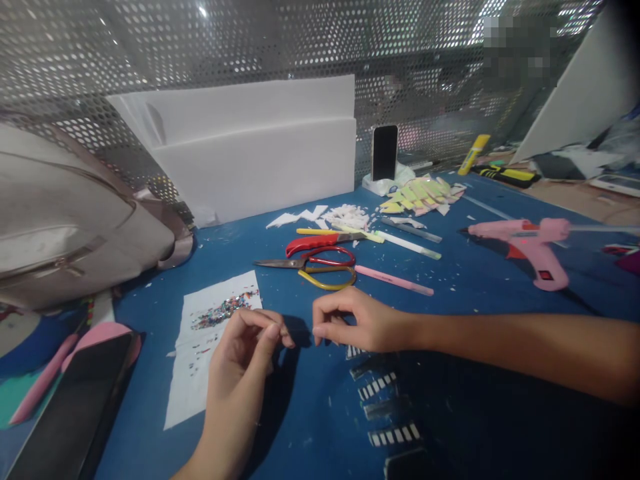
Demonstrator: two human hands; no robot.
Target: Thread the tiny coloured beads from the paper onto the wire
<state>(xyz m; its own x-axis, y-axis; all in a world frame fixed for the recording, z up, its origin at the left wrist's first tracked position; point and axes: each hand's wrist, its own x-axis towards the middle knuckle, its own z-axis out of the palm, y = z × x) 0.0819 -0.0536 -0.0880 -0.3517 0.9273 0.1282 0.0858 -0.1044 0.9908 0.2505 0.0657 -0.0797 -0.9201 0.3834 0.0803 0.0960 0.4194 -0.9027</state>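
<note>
My left hand point(245, 353) is raised over the right edge of a white paper sheet point(185, 393), thumb and forefinger pinched together; what is between them, if anything, is too small to make out. A heap of tiny multicoloured bits point(225, 312) lies on that sheet. Facing it, a short gap away, my right hand point(360, 321) is also closed in a pinch, and I cannot tell what it holds. Just below the right hand is a row of black strips point(395, 435), some with white rectangles on them. Scissors point(327, 267) with red and yellow handles lie beyond both hands.
A pink glue gun point(530, 240) lies at right. Behind the scissors are a red-handled tool point(313, 244), a pink pen point(395, 280), white scraps point(347, 217) and yellow-green scraps point(425, 195). A phone point(385, 153) stands upright at back. A bag point(75, 220) and black case point(75, 400) occupy the left.
</note>
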